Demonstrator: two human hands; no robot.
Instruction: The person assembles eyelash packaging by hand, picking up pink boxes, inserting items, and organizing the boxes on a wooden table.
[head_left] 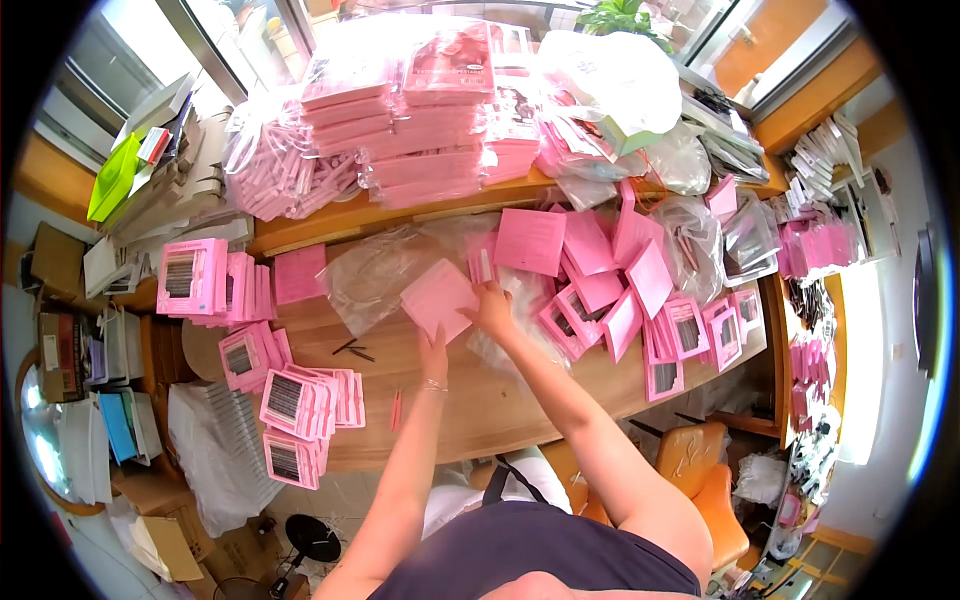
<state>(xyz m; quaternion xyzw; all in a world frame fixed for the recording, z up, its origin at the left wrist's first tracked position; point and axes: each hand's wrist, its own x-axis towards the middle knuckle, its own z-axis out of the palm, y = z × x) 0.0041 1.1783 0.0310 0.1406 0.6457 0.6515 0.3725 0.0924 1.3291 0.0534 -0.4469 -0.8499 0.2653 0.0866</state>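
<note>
A flat pink box (436, 292) is held between my hands over the middle of the wooden table. My left hand (432, 348) grips its near edge, with the fingers partly hidden by the box. On its right edge, my right hand (490, 308) has its fingers closed. Just beyond that hand lies a small pink packet (481, 258). Crumpled clear plastic (375, 275) spreads on the table left of the box. To the right, a heap of pink boxes (590, 260) lies at odd angles, some showing dark windows.
Windowed pink eyelash trays (297, 405) stand in leaning rows at left, with more (685, 330) at right. Tall wrapped pink stacks (430, 120) fill the back ledge beside a white plastic bag (610, 85). Dark thin tools (353, 350) and pink tweezers (396, 410) lie nearby. An orange chair (695, 480) stands at right.
</note>
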